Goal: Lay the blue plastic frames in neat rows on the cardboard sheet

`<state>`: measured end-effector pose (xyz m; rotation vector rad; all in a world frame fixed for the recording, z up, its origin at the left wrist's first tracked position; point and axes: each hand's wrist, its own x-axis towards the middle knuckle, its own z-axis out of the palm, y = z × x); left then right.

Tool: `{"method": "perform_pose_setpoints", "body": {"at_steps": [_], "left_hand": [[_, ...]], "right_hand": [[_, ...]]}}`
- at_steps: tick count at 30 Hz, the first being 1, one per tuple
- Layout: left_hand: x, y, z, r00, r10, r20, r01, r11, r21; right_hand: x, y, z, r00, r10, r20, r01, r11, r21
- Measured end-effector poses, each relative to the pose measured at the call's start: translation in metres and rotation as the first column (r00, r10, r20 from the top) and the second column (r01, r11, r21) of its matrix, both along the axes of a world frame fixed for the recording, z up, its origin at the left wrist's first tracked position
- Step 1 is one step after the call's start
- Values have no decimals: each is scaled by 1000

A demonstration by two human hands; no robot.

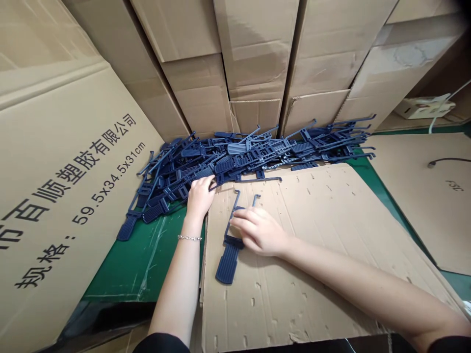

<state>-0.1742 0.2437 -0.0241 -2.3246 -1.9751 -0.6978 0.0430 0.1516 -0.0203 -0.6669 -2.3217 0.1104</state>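
Observation:
A dark blue plastic part (227, 264) lies on the cardboard sheet, with a flat ribbed paddle at its near end and two thin hooked rods at its far end. My right hand (259, 231) is closed over the middle of this part, hiding much of its frame. At the front edge of a heap of similar parts (253, 152), my left hand (200, 196) has its fingers curled against one of them. Its fingertips are partly hidden among the rods. A chain bracelet circles my left wrist.
Flat, punctured cardboard (312, 274) covers much of the green table (162, 260). A large printed carton (66, 186) stands at left, and stacked cartons (257, 54) form a wall behind the heap. Another cardboard panel (423, 196) lies at right, with a black cable end (447, 160) on it.

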Motion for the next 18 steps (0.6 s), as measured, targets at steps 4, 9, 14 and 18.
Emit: {"method": "perform_pose_setpoints", "body": {"at_steps": [4, 9, 14, 18], "left_hand": [[0, -1, 0, 1000, 6, -10, -6, 1000, 0], [3, -3, 2, 999, 20, -47, -20, 1000, 4], [0, -6, 6, 994, -19, -111, 18, 1000, -5], [-9, -5, 7, 998, -33, -62, 35, 999, 34]], "right_hand": [[-7, -10, 0, 993, 12, 119, -23, 995, 97], [-14, -26, 2, 939, 51, 341, -11, 993, -116], [-16, -36, 4, 912, 162, 377, -88, 975, -206], [-15, -33, 3, 907, 212, 363, -122, 959, -256]]}}
